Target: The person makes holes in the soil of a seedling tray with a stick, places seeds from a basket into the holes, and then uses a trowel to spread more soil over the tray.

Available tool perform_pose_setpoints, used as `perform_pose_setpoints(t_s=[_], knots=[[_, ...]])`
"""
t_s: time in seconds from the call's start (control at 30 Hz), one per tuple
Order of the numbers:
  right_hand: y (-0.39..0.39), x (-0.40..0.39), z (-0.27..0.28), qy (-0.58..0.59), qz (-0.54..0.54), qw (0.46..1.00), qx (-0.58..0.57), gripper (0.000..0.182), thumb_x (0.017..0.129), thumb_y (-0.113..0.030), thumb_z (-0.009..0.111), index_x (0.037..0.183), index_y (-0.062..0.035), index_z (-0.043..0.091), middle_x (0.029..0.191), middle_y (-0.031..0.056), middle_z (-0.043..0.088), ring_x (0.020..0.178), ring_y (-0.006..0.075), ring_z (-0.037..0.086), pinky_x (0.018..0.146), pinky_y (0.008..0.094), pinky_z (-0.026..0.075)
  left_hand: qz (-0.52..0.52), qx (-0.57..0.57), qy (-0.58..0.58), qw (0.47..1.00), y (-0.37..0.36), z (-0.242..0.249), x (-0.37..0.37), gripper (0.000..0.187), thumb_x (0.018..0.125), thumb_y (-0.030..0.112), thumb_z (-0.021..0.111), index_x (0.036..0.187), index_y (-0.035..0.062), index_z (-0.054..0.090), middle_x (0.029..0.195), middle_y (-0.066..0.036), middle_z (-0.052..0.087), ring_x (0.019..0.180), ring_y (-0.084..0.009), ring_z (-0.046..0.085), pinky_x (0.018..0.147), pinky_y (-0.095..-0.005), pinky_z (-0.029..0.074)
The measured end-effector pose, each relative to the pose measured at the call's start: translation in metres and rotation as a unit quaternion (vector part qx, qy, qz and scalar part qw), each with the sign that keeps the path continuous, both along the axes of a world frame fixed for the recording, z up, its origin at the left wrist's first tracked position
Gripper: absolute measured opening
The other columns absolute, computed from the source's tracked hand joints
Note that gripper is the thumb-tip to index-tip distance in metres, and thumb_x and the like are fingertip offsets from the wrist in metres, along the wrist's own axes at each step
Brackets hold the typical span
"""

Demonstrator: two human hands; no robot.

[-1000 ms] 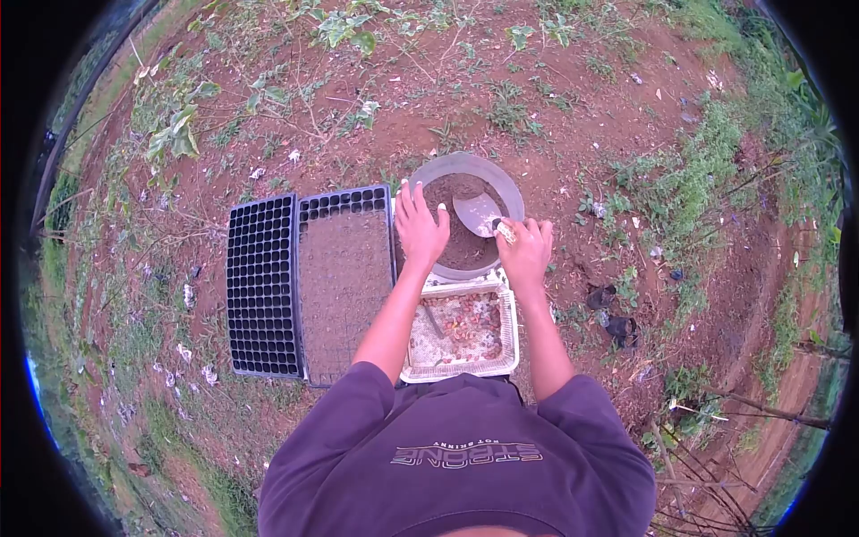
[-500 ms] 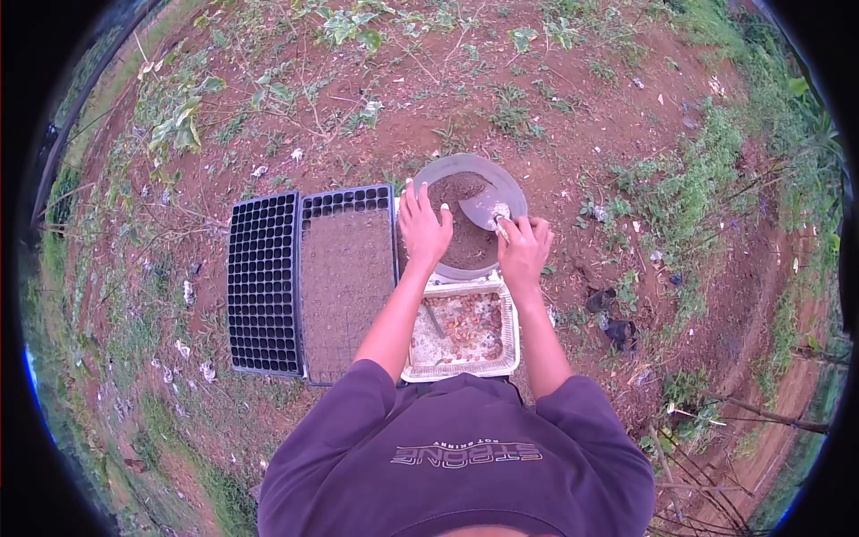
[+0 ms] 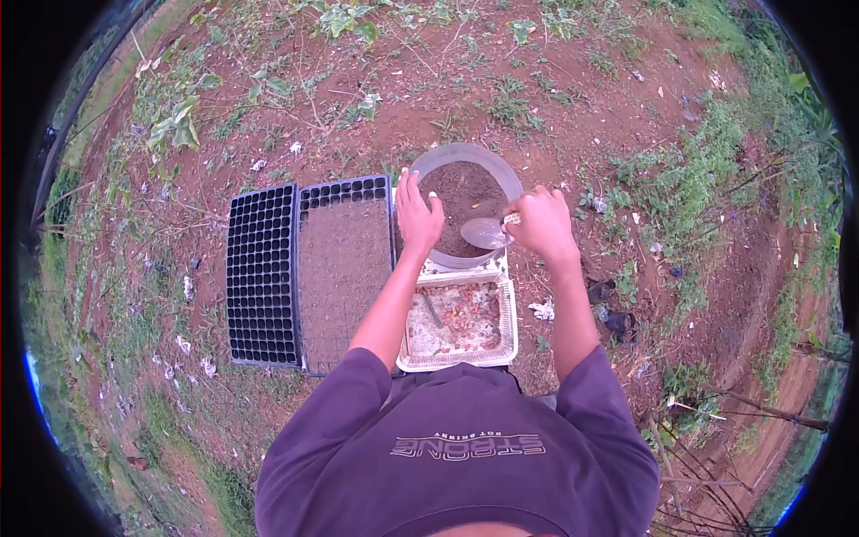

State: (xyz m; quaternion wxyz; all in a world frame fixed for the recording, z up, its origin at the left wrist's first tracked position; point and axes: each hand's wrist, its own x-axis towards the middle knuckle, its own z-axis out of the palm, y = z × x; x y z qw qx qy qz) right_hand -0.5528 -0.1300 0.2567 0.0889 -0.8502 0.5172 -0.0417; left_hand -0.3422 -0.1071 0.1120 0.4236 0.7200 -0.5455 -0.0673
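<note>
My left hand [image 3: 419,217] rests at the left rim of a round, translucent tub [image 3: 507,172], fingers stretched out and holding nothing. Dark soil [image 3: 461,190] partly fills the tub. Over its lower right side, my right hand [image 3: 544,224] is closed around the pale handle of a trowel. The rounded, shiny trowel blade [image 3: 486,234] points left across the soil. Close to my body, below the tub, sits a white rectangular tray [image 3: 456,362] with small reddish and yellowish bits and a thin stick-like piece inside.
To the left stand a black seedling tray [image 3: 261,277] with bare cells and a second seedling tray [image 3: 347,268] covered in soil. Dark shoes or similar objects [image 3: 619,326] lie at the right. Weeds, dry stems and scraps of litter cover the reddish ground.
My right hand has moved right and turned over the trowel handle. The blade has shifted lower and looks narrower. The left hand stays at the tub's left side.
</note>
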Motion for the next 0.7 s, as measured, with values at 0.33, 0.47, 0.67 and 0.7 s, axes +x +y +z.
perform_pose_setpoints(t_s=[0.33,0.47,0.67,0.7], knots=[[-0.048,0.021,-0.067,0.126,0.111,0.978,0.120,0.032,0.063,-0.035,0.084,0.082,-0.0109,0.076,0.086,0.0128,0.073,0.088,0.0285,0.071,0.080,0.0407,0.055,-0.029,0.039,-0.058,0.997,-0.002,-0.003,0.016,0.066,0.092,0.018,0.052,0.148,-0.0004,0.023,0.149,-0.026,0.031,0.138,-0.0413,0.032,0.115,-0.0480,0.026],[-0.034,0.020,-0.078,0.078,0.113,0.985,0.105,0.030,0.060,-0.034,0.082,0.086,-0.0182,0.079,0.079,0.0112,0.072,0.081,0.0285,0.069,0.087,0.0410,0.049,-0.011,0.057,-0.069,0.996,-0.006,-0.005,0.012,0.067,0.093,0.021,0.052,0.148,-0.0007,0.021,0.149,-0.027,0.030,0.139,-0.0428,0.030,0.116,-0.0486,0.025],[-0.023,0.024,-0.092,-0.023,0.021,0.991,0.128,0.026,0.060,-0.035,0.082,0.082,-0.0198,0.079,0.075,0.0111,0.071,0.077,0.0279,0.068,0.082,0.0388,0.044,-0.009,0.037,-0.065,0.997,-0.006,-0.007,0.012,0.065,0.094,0.021,0.052,0.147,-0.0027,0.023,0.146,-0.027,0.033,0.137,-0.0436,0.031,0.116,-0.0488,0.025],[-0.022,0.025,-0.091,-0.042,0.003,0.990,0.137,0.026,0.060,-0.035,0.082,0.082,-0.0207,0.079,0.075,0.0113,0.071,0.077,0.0278,0.068,0.082,0.0390,0.043,-0.012,0.032,-0.063,0.997,-0.006,-0.007,0.013,0.064,0.094,0.021,0.052,0.147,-0.0026,0.024,0.145,-0.027,0.033,0.136,-0.0435,0.032,0.115,-0.0488,0.025]])
